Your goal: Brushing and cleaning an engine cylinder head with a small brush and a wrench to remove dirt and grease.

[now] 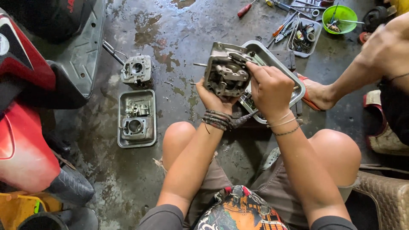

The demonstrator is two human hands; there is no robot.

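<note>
I hold a grey metal engine cylinder head [225, 71] up over a metal tray [298, 81]. My left hand [213, 100] grips it from below, fingers wrapped under its lower edge. My right hand [269, 87] is closed over its right side, fingers pressing near the rocker parts. Thread bracelets sit on both wrists. My bare knees are below, at either side.
A second tray [122, 136] on the wet concrete floor holds engine parts, with a finned cylinder [136, 70] beyond it. A red scooter [25, 106] stands at left. Tools, a small parts tray [304, 38] and a green bowl [339, 19] lie at the top. Another person's leg [341, 85] is at right.
</note>
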